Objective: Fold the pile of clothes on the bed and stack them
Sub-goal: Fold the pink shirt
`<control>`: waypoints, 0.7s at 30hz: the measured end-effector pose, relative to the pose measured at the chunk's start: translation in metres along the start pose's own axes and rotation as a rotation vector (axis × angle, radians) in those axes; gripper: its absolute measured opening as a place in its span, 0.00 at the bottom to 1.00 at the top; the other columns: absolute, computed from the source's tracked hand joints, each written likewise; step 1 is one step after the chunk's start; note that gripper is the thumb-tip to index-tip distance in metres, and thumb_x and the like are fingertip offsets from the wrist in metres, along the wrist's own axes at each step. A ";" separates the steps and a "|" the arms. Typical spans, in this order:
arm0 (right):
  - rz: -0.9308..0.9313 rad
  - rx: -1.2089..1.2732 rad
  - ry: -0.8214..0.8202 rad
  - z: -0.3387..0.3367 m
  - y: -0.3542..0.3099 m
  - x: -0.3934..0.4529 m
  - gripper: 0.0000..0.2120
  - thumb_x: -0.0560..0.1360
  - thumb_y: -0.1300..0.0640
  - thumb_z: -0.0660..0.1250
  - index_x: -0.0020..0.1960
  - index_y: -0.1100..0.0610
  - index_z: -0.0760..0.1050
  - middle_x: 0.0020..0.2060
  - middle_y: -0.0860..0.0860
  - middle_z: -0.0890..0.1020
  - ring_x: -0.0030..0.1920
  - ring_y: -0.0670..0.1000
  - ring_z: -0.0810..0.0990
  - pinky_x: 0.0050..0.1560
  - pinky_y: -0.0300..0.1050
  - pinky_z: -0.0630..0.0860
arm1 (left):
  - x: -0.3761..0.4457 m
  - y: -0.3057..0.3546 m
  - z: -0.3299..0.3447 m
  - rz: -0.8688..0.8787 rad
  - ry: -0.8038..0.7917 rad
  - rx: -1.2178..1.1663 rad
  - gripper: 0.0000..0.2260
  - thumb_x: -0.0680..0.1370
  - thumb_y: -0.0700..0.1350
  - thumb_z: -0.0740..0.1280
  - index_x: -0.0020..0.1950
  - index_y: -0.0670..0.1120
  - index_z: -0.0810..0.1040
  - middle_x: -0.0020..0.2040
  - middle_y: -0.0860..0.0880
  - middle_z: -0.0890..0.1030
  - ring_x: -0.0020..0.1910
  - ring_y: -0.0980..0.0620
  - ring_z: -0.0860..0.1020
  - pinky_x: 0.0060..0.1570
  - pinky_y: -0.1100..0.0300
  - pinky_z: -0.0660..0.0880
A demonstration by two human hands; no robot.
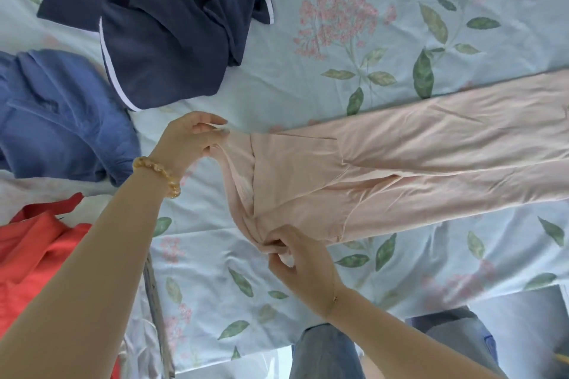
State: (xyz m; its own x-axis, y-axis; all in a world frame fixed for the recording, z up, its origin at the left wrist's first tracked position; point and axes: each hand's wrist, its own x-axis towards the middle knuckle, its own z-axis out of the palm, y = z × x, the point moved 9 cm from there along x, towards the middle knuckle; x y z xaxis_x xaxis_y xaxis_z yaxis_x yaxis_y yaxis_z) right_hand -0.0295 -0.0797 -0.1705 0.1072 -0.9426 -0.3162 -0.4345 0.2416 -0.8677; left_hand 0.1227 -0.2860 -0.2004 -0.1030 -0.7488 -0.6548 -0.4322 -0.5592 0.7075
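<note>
I am standing at the bed point(277, 95), whose flowered sheet is lying under everything, and I judge I am near the start of the job. The pink trousers point(415, 163) are lying stretched across it, legs running off to the right side by side, waist toward me, and they are the only piece I am working on. They are laid out but not yet folded over, so this first fold is only being set up.

Three other pieces are waiting on the left. The navy garment point(160, 49) with white piping is lying crumpled at the top, the blue garment point(61, 120) is bunched just below it, and the red garment point(34, 255) is sitting heaped at the near left edge. None of them is looking folded, and I am seeing no finished stack anywhere, so by my reckoning nearly all the folding and all the stacking are left.

My left hand point(187, 144), with a bead bracelet point(158, 175) at the wrist, is pinching the far corner of the waistband between thumb and fingertips and lifting it slightly. My right hand point(295, 258) is gripping the near corner of the waistband, fingers curled round a gathered bunch of the cloth. Between the two the waist is hanging slack and wrinkled, not yet pulled flat.
</note>
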 end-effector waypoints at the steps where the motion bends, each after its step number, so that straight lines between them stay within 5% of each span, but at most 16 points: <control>1: 0.043 0.055 0.044 -0.020 0.004 -0.005 0.07 0.70 0.64 0.67 0.48 0.57 0.77 0.42 0.43 0.79 0.40 0.41 0.75 0.40 0.34 0.72 | -0.005 0.017 0.014 0.004 -0.029 -0.015 0.07 0.74 0.39 0.73 0.49 0.48 0.82 0.40 0.51 0.83 0.37 0.55 0.81 0.37 0.67 0.77; 6: 0.223 0.319 0.197 -0.119 0.035 -0.034 0.09 0.67 0.65 0.66 0.44 0.54 0.76 0.37 0.38 0.78 0.40 0.42 0.76 0.43 0.35 0.73 | -0.021 0.103 0.105 0.023 -0.084 0.090 0.05 0.75 0.38 0.71 0.50 0.45 0.81 0.42 0.46 0.81 0.39 0.53 0.79 0.47 0.61 0.79; 11: 0.326 0.445 0.327 -0.236 0.099 -0.076 0.11 0.71 0.70 0.68 0.42 0.55 0.74 0.34 0.44 0.78 0.36 0.42 0.73 0.40 0.32 0.69 | -0.021 0.182 0.236 0.079 -0.125 0.157 0.04 0.75 0.37 0.71 0.49 0.43 0.81 0.37 0.47 0.78 0.31 0.58 0.77 0.37 0.68 0.76; 16: 0.486 0.449 0.466 -0.359 0.191 -0.125 0.08 0.73 0.67 0.68 0.41 0.56 0.73 0.28 0.40 0.74 0.30 0.40 0.68 0.33 0.31 0.66 | -0.010 0.243 0.396 0.123 -0.186 0.163 0.03 0.74 0.36 0.71 0.47 0.41 0.80 0.36 0.48 0.79 0.30 0.60 0.78 0.35 0.68 0.78; 21: 0.660 0.472 0.588 -0.459 0.287 -0.159 0.06 0.76 0.57 0.69 0.43 0.58 0.76 0.31 0.46 0.76 0.35 0.46 0.73 0.36 0.42 0.75 | 0.024 0.276 0.543 0.135 -0.252 0.200 0.06 0.74 0.36 0.71 0.40 0.44 0.78 0.40 0.46 0.79 0.40 0.51 0.80 0.47 0.57 0.81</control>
State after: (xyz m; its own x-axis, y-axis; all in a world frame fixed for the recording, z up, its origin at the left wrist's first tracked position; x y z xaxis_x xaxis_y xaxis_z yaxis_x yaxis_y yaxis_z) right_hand -0.5813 0.0339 -0.1928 -0.5419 -0.5199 -0.6604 0.1656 0.7043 -0.6903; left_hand -0.4857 -0.2653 -0.1650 -0.3782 -0.6863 -0.6213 -0.5638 -0.3615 0.7426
